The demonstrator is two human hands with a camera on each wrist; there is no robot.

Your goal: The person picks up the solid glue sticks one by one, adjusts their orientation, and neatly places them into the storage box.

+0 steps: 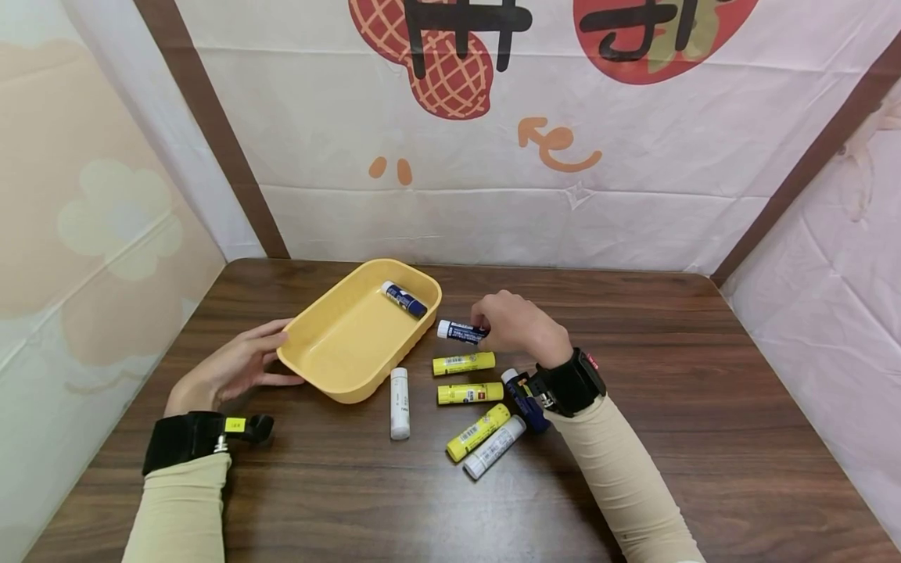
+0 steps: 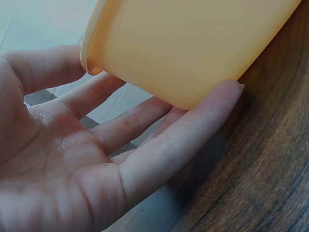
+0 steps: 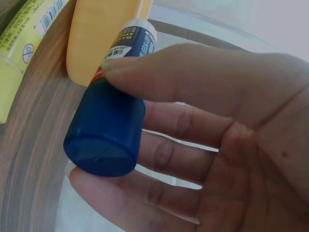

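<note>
Beside the yellow plastic tray (image 1: 331,348), our right hand (image 1: 517,328) pinches a blue-capped glue stick (image 1: 461,331); our left hand (image 1: 228,367), fingers straight, touches the tray's near-left corner on the desk (image 1: 704,438).

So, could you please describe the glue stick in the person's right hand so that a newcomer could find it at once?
Start at the yellow tray on the wooden table; just past its right rim, the right hand pinches a glue stick off the table. It is dark blue with a white end, and unlike the yellow, white and blue sticks lying below it, it is lifted.
</note>
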